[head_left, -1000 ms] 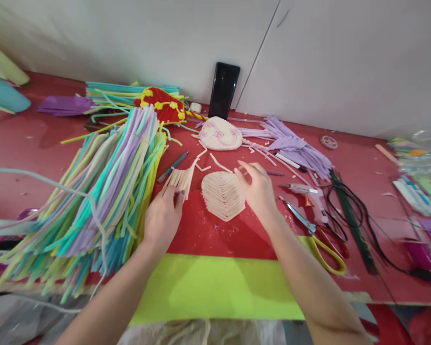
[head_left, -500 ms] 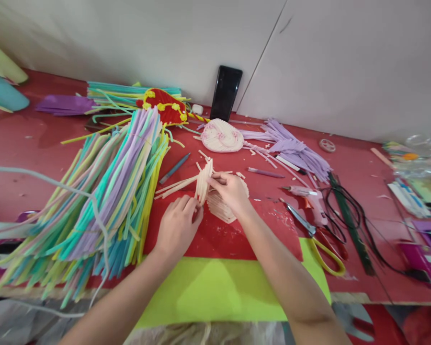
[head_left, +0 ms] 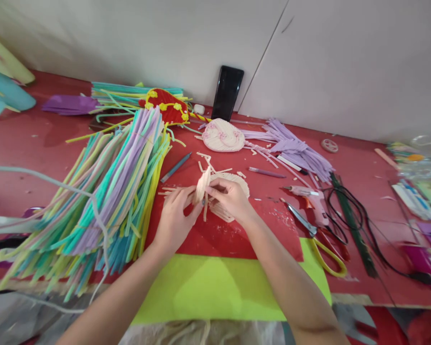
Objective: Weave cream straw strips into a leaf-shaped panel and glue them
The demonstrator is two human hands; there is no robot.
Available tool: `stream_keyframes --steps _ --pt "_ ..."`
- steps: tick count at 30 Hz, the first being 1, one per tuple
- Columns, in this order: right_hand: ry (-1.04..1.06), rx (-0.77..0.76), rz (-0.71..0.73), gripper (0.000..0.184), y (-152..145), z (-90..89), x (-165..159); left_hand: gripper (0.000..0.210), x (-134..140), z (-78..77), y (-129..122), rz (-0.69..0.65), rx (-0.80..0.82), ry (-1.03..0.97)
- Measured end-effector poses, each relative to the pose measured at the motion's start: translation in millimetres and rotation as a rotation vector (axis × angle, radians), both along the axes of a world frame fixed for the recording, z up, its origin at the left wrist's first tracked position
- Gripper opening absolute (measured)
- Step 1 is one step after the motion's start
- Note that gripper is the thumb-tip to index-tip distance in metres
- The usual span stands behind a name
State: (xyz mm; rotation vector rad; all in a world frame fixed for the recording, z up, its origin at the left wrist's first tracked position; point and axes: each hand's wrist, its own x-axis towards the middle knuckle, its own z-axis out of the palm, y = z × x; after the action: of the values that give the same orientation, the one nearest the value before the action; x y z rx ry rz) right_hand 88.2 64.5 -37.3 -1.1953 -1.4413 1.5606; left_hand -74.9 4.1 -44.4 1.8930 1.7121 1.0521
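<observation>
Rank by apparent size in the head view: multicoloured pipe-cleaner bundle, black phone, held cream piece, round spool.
1. Multicoloured pipe-cleaner bundle
2. Black phone
3. Held cream piece, partly hidden
4. Round spool

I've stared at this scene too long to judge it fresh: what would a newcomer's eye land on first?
Probably the big bundle of many-coloured strips at the left of the red table. Next, in the middle, the right hand pinching cream strips, with the left hand close beside it. Farther back, a black phone stands by the pale wall.
</observation>
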Motion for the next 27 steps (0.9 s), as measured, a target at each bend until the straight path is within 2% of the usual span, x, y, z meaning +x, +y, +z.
stream_keyframes --steps 2,4,14,17,21,24,27 --pt "-0.008 0.0 0.012 0.028 -1 -0.6 1 0.013 -2 1.0 1 0.006 -0.004 0.05" --pt "-0.022 0.006 0.016 0.028 -2 -0.5 2 0.01 -3 1.8 2 0.01 -0.003 0.093" --pt "-0.21 0.135 -0.068 0.015 -14 11.1 2 0.009 -4 5.1 1 0.03 0.049 0.254" --pt "-0.199 0.105 -0.067 0.013 -15 14.2 5 0.01 -5 7.4 1 0.033 0.062 0.274" --pt "-0.167 0.037 -0.108 0.018 -13 18.7 13 0.01 -10 6.1 2 0.105 0.042 0.216" --pt "-0.173 0.048 -0.114 0.02 -11 24.0 21 0.009 -10 6.0 3 0.115 0.023 0.188" --pt "-0.226 0.076 -0.116 0.018 -10 31.4 29 0.01 -8 9.2 3 0.101 0.046 0.252"
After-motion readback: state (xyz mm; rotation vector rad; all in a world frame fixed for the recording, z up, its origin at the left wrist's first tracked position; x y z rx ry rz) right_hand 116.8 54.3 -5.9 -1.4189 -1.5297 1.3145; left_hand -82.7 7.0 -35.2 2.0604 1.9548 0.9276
